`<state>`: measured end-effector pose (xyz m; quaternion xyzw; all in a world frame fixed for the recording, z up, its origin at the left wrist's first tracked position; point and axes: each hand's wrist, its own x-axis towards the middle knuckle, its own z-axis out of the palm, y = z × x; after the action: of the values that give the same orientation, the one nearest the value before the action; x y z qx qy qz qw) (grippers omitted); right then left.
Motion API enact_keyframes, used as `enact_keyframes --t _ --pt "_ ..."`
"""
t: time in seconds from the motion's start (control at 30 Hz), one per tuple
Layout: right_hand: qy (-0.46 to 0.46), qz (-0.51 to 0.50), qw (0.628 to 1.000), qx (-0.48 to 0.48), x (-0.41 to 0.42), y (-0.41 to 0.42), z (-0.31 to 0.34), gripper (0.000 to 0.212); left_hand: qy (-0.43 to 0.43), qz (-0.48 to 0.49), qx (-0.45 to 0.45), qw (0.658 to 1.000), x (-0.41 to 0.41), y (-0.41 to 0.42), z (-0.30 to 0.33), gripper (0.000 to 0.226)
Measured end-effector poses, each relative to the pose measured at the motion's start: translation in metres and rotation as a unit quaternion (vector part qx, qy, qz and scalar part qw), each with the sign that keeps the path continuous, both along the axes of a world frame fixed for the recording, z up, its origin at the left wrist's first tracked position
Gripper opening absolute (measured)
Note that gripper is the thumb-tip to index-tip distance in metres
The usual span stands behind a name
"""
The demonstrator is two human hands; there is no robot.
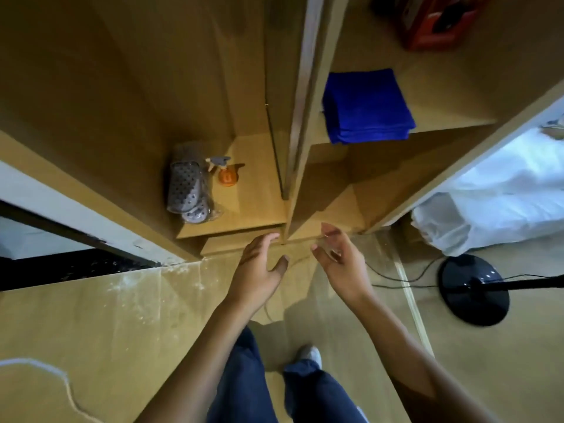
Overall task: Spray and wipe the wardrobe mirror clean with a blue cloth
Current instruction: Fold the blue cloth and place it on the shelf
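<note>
A folded blue cloth [366, 106] lies on a shelf in the right wardrobe compartment. An orange spray bottle [226, 174] with a grey trigger head stands on the bottom board of the left compartment. My left hand [259, 270] and my right hand [338, 264] hover side by side in front of the wardrobe's lower edge, fingers relaxed and holding nothing. Both are well below the cloth and to the right of the bottle. The mirror is seen only as a narrow edge-on door strip [300, 96] between the compartments.
Grey perforated slippers in a clear bag [187, 190] lie left of the bottle. A black fan base [473, 290] with cables stands on the floor at right. A white bag [476, 206] sits beside the wardrobe. A red box [433, 19] rests on the upper shelf. My legs stand below.
</note>
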<state>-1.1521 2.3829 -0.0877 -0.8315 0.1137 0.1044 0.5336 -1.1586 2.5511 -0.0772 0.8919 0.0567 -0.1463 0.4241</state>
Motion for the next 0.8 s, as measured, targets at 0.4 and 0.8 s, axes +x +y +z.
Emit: enact_keyframes --t 0.4,0.8 --pt "-0.056 -0.083 0.994 0.039 0.013 -0.143 0.06 0.044 -0.02 0.008 -0.104 0.994 0.038 -0.147 0.046 0.039" --pt "-0.081 -0.086 0.991 0.063 0.168 -0.184 0.076 0.03 -0.054 0.048 -0.137 0.988 0.187 -0.17 0.06 0.04"
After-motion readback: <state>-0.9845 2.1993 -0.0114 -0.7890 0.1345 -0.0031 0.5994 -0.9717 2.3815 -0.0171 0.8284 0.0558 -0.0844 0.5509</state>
